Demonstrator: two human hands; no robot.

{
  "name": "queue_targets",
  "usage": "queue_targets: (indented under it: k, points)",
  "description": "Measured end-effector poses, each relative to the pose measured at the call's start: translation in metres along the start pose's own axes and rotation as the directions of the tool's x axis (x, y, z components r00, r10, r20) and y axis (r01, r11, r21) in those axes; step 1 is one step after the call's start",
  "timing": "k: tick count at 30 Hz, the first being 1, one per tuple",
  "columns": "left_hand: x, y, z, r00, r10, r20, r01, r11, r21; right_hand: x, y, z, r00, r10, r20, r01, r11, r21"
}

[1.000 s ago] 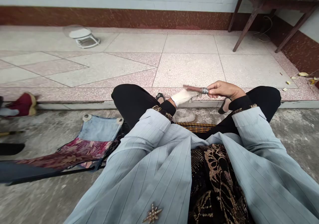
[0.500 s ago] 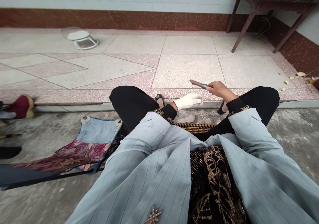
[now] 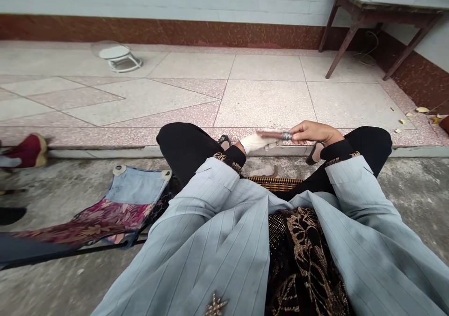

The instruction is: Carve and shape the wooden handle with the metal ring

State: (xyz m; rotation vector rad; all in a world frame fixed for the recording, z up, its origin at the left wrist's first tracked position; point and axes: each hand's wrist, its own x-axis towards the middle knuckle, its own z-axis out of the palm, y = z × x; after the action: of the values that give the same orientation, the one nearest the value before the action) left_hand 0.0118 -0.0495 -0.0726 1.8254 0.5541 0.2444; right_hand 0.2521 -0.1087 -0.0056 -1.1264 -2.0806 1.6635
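My bare right hand is closed around the end of a slim brown stick-like tool with silvery wire wound round it near my fingers. The tool points left and lies across the front of my left hand, which wears a white knitted glove. The gloved fingers look curled, partly hidden by the tool, and what they hold, if anything, I cannot make out. Below the hands, on the concrete, lies a whitish object. Between my legs shows the edge of a black-and-yellow woven seat or basket.
A tiled step runs in front of my feet. A small white stool stands at back left, a wooden table at back right. Beside my left leg is a patchwork fabric chair. Another person's red shoe shows at far left.
My right hand has brought the tool down and left, so it now overlaps the gloved left hand. The left hand has shifted slightly left. The view has tilted a little.
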Motion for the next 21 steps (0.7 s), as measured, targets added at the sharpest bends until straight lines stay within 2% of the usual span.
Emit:
queue_targets:
  k: [2,3,6,8,10,12,14,16,18,19,20,21]
  points:
    - [-0.001,0.003,0.000,0.999,-0.029,-0.031,0.026,0.995,-0.093,-0.002,-0.006,-0.002,0.974,-0.075,-0.215,0.095,0.992,0.086]
    - [-0.002,0.005,0.000,0.999,-0.022,-0.034,0.019,0.997,-0.081,-0.002,-0.009,-0.003,0.948,-0.098,-0.303,0.147,0.979,0.144]
    - [-0.004,0.020,-0.002,0.999,0.039,-0.030,-0.036,0.994,0.099,0.004,-0.019,-0.010,0.860,-0.138,-0.491,0.306,0.910,0.279]
    - [-0.007,0.035,-0.007,0.995,0.095,-0.031,-0.083,0.958,0.275,0.010,-0.024,-0.020,0.820,-0.128,-0.558,0.318,0.912,0.258]
    - [-0.010,0.052,-0.016,0.992,0.125,-0.030,-0.098,0.886,0.454,0.016,-0.026,-0.032,0.782,-0.076,-0.618,0.203,0.969,0.138]
    - [-0.012,0.065,-0.026,0.990,0.136,-0.034,-0.092,0.816,0.571,0.021,-0.026,-0.041,0.738,-0.014,-0.675,-0.031,0.998,-0.055]
    - [-0.013,0.071,-0.035,0.991,0.120,-0.067,-0.051,0.772,0.633,0.028,-0.023,-0.042,0.704,-0.013,-0.710,-0.285,0.911,-0.299]
    - [-0.012,0.070,-0.042,0.991,0.086,-0.106,0.003,0.763,0.647,0.035,-0.019,-0.034,0.721,-0.036,-0.692,-0.463,0.718,-0.519]
    - [-0.011,0.066,-0.046,0.989,0.050,-0.142,0.050,0.780,0.624,0.041,-0.015,-0.022,0.789,0.097,-0.607,-0.539,0.584,-0.607]
    - [-0.011,0.063,-0.048,0.987,0.033,-0.159,0.072,0.790,0.608,0.044,-0.013,-0.017,0.834,0.170,-0.525,-0.523,0.544,-0.656]
    - [-0.011,0.060,-0.051,0.985,0.018,-0.171,0.089,0.799,0.595,0.044,-0.011,-0.012,0.887,0.202,-0.416,-0.455,0.542,-0.707]
    - [-0.012,0.058,-0.053,0.984,0.012,-0.176,0.096,0.800,0.592,0.044,-0.009,-0.009,0.926,0.234,-0.296,-0.377,0.578,-0.723]
